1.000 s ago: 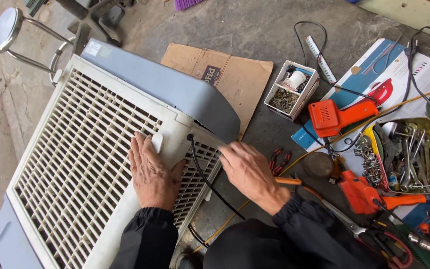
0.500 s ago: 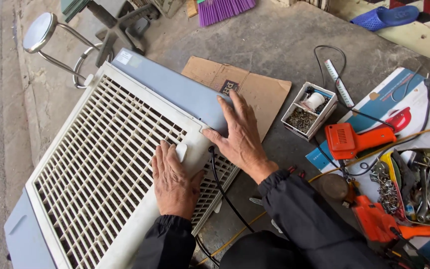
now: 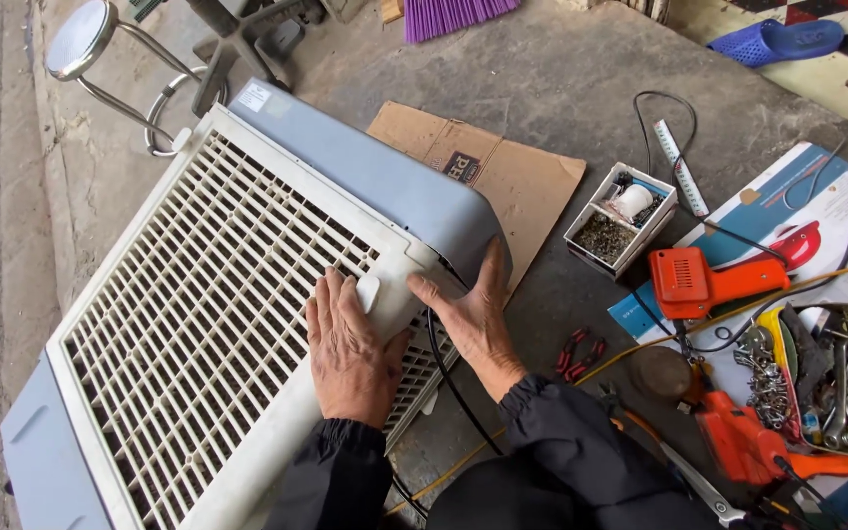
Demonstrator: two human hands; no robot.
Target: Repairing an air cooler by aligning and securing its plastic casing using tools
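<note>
On concrete floor [image 3: 561, 69], white-and-grey air cooler [image 3: 385, 186] lies on its back, slatted grille [image 3: 198, 324] facing up, filling view from 7 to 12 o'clock. Left hand [image 3: 350, 348] flat and released on grille frame at centre, fingers beside small white latch [image 3: 368, 292]. Right hand [image 3: 473, 319] spread, palm pressing cooler's grey corner edge, gripping nothing. Black cable [image 3: 449, 378] runs between wrists. At 1 o'clock, cardboard sheet [image 3: 522, 182]. At 3 o'clock, orange soldering gun [image 3: 709, 280]; small box of screws [image 3: 620, 221] just above.
</note>
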